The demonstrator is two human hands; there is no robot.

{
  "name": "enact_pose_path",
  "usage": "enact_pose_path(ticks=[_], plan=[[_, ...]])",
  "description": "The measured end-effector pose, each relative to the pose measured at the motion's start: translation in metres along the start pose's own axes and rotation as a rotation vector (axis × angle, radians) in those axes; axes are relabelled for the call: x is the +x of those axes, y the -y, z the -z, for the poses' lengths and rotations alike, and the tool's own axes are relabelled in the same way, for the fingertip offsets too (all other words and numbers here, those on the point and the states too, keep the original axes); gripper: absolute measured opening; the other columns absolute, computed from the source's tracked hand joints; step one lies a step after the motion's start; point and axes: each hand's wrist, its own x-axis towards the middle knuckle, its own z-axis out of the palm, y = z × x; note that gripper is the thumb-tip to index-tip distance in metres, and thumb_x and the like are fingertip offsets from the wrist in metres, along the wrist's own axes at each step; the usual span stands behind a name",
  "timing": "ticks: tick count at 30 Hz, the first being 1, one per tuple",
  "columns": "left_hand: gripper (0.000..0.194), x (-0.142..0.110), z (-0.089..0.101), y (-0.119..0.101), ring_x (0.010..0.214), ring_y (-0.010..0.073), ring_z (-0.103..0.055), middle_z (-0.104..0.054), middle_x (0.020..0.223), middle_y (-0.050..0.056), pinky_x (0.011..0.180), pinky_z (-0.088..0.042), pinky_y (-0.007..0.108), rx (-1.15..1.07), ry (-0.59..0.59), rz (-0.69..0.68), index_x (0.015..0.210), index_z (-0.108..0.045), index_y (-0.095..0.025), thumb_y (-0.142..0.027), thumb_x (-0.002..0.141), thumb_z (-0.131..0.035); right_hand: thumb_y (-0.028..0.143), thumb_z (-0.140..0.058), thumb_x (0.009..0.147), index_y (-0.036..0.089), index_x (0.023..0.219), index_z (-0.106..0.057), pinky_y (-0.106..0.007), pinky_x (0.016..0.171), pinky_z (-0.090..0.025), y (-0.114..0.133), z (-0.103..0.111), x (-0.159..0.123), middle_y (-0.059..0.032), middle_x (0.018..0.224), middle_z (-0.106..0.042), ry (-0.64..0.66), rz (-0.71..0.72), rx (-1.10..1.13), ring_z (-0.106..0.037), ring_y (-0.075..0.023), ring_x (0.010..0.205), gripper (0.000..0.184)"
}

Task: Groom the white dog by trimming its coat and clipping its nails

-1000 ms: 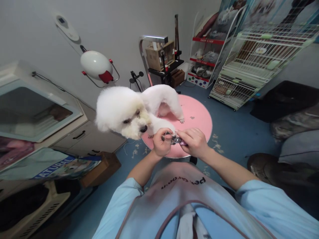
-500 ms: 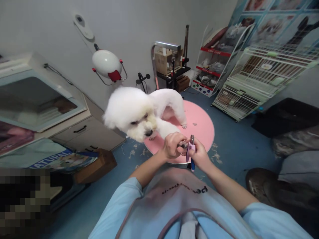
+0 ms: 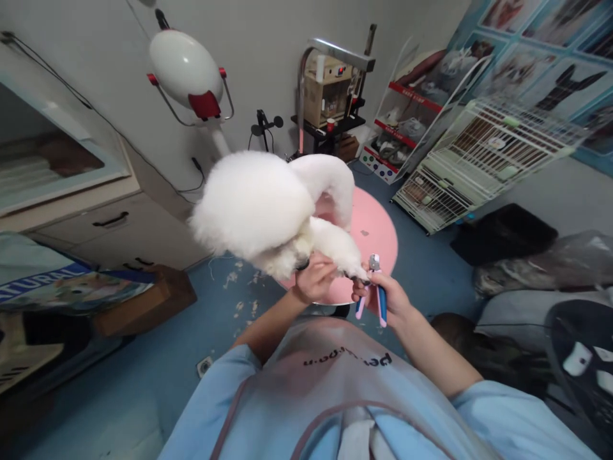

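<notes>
A fluffy white dog (image 3: 258,204) stands on a round pink grooming table (image 3: 378,223), head lowered towards me. My left hand (image 3: 313,281) is closed around the dog's front leg (image 3: 338,249) from below, holding the paw out over the table's near edge. My right hand (image 3: 383,297) is closed on a nail clipper (image 3: 376,287) with blue and pink handles. Its metal head sits right at the tip of the paw.
A white dryer on a stand (image 3: 184,64) hangs behind the dog. A cabinet with drawers (image 3: 110,223) stands on the left, a white wire cage (image 3: 483,160) and a red shelf rack (image 3: 407,121) on the right. Fur clippings litter the blue floor (image 3: 239,300).
The dog has dropped its head lower and its face is now hidden. My left hand has slid under the leg and lifted the paw. The clipper has come up to the paw's tip.
</notes>
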Motion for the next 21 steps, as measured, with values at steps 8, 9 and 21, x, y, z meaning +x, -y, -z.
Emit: enact_pose_path(ticks=[8,9,21], plan=[[0.015,0.001,-0.014,0.016,0.084,0.0144,-0.06,-0.062,0.087,0.008,0.073,-0.05,0.03,-0.08,0.048,-0.17,0.098,-0.062,-0.014,-0.02,0.086,-0.057,0.032,-0.057,0.07,0.022,0.074,-0.04,-0.026,0.051,-0.041,0.002,-0.007,-0.009,0.0068,0.057,-0.038,0.001,-0.059,0.019,-0.031,-0.0078,0.046,0.02],[0.018,-0.001,-0.016,0.021,0.087,0.0152,-0.06,-0.062,0.089,0.009,0.075,-0.05,0.03,-0.096,0.065,-0.182,0.102,-0.06,-0.013,-0.02,0.086,-0.056,0.033,-0.057,0.071,0.022,0.071,-0.039,-0.025,0.05,-0.041,0.002,-0.008,-0.01,0.0069,0.057,-0.035,0.008,-0.05,0.003,-0.028,-0.0076,0.046,0.021],[0.028,-0.003,-0.019,0.019,0.091,0.0183,-0.06,-0.061,0.098,0.011,0.077,-0.054,0.033,-0.181,0.127,-0.246,0.112,-0.056,-0.013,-0.021,0.085,-0.056,0.039,-0.055,0.072,0.022,0.064,-0.035,-0.022,0.045,-0.035,0.001,-0.006,-0.019,0.0066,0.057,-0.023,-0.006,-0.052,-0.052,-0.015,-0.0085,0.047,0.028]])
